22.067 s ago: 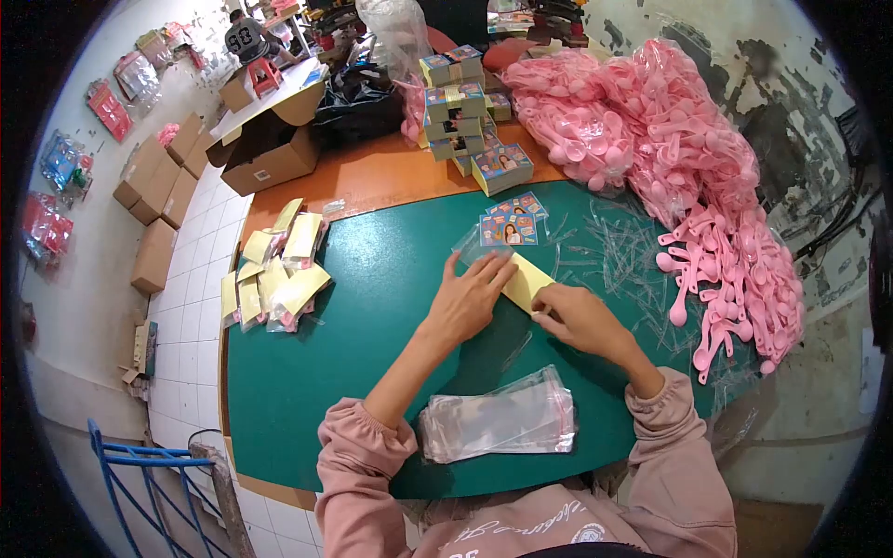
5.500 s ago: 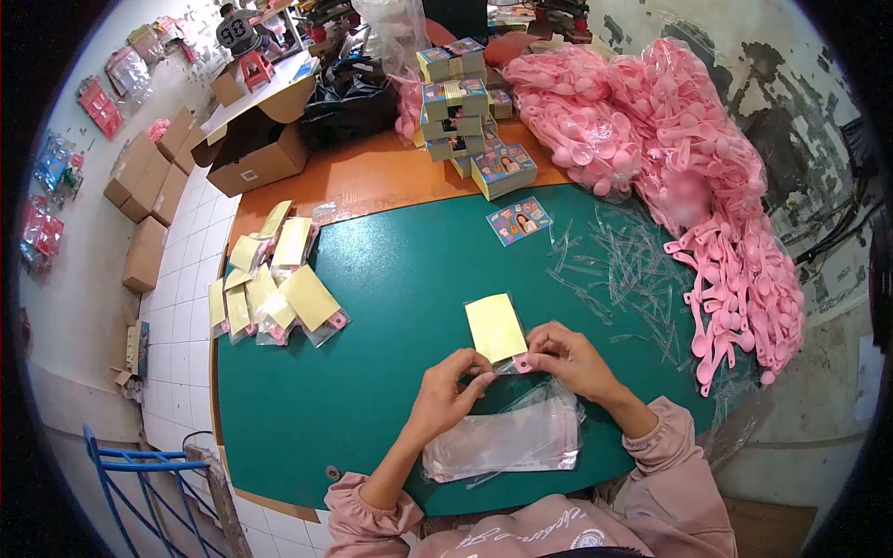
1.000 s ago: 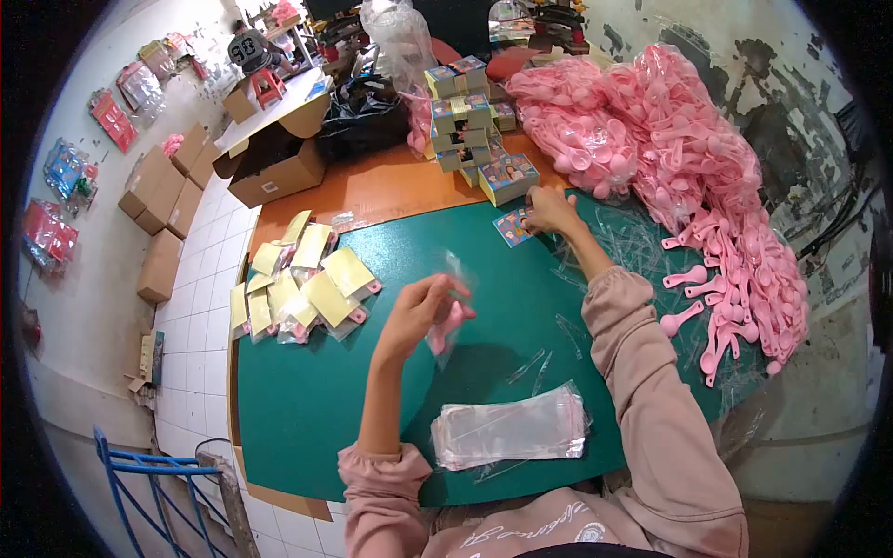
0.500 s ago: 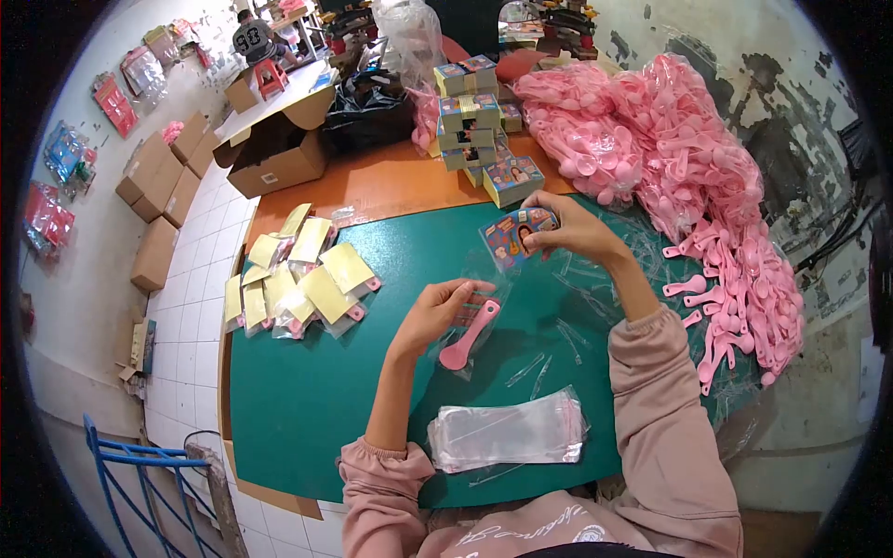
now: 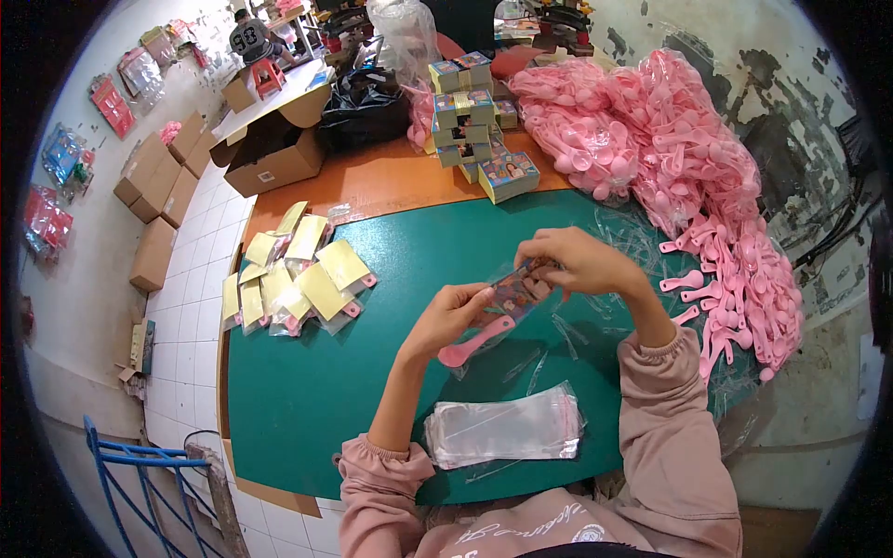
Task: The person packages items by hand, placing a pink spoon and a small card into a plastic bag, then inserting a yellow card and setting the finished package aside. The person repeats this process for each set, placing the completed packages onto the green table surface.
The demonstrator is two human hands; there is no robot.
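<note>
Right hand (image 5: pixel 581 263) brought card (image 5: pixel 514 293) to bag (image 5: pixel 484 325).

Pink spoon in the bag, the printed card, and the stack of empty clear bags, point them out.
pink spoon (image 5: pixel 470 340), head view, middle of handle.
printed card (image 5: pixel 514 293), head view, card face.
stack of clear bags (image 5: pixel 507 426), head view, top bag's middle.

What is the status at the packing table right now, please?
Left hand holds clear bag with pink spoon. Right hand feeds printed card into it. Stack of empty bags lies near, nothing in the way.

Bright, even indoor light, soft shadows, strong fisheye bending with a black vignette at the corners.
</note>
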